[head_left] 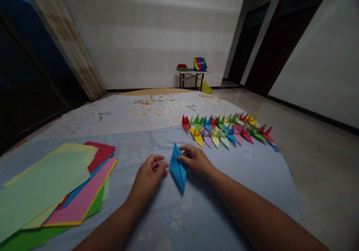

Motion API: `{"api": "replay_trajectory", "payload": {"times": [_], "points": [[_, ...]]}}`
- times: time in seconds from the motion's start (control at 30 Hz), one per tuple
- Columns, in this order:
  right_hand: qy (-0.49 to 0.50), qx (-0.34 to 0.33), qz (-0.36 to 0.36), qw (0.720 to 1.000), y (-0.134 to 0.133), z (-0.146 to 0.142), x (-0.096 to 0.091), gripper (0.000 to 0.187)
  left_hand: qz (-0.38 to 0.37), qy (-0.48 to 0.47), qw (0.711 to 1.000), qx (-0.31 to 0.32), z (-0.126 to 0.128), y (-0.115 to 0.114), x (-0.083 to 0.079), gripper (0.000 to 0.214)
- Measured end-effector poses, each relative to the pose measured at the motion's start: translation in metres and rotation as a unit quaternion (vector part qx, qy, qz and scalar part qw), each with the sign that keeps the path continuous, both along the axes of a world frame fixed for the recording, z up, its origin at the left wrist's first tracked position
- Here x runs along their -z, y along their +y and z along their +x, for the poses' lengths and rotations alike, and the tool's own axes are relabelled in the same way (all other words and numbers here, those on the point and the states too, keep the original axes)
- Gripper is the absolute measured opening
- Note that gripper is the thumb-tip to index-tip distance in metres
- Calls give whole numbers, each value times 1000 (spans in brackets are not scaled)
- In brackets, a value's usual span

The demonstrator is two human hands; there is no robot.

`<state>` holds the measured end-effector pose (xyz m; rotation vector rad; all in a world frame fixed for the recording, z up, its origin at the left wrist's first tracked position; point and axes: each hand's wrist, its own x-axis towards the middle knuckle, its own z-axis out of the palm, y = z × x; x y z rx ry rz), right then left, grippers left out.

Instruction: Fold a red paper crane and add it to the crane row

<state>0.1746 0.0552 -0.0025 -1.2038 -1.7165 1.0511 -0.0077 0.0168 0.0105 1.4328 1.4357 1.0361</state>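
A blue sheet of paper folded into a long diamond point(177, 170) is held just above the cloth in front of me, one point away from me and one towards me. My right hand point(195, 160) grips its right edge, thumb on top and fingers behind. Just left of the paper is my left hand point(153, 167), its fingers loosely curled and apart, with nothing seen between them. It does not appear to grip the paper. Beyond my right hand stand rows of folded paper cranes point(215, 135) in many colours.
Loose coloured paper sheets point(47, 183) lie fanned in a pile at the left. A pale flowered tablecloth point(157, 221) covers the round table. Farther off, a small table point(193, 72) by the wall carries a colourful box point(200, 64), with a yellow bag point(206, 88) on the floor.
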Motion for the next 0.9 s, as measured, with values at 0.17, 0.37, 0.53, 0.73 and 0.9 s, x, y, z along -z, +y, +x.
{"api": "replay_trajectory", "payload": {"times": [0.17,0.37,0.53,0.73,0.9], "points": [[-159,27,94,982,-2,2,0,27,207,250,944,57,-4,-7,-1,16],[-269,40,184,945,-2,2,4,30,255,366,879,167,7,-22,-2,25],[-276,41,184,943,1,7,4,28,220,421,863,173,15,-31,0,32],[-231,26,159,959,5,22,-2,12,163,485,843,168,21,-36,-2,36],[-258,-27,145,955,4,22,-2,8,143,516,828,163,24,-39,-6,35]]}}
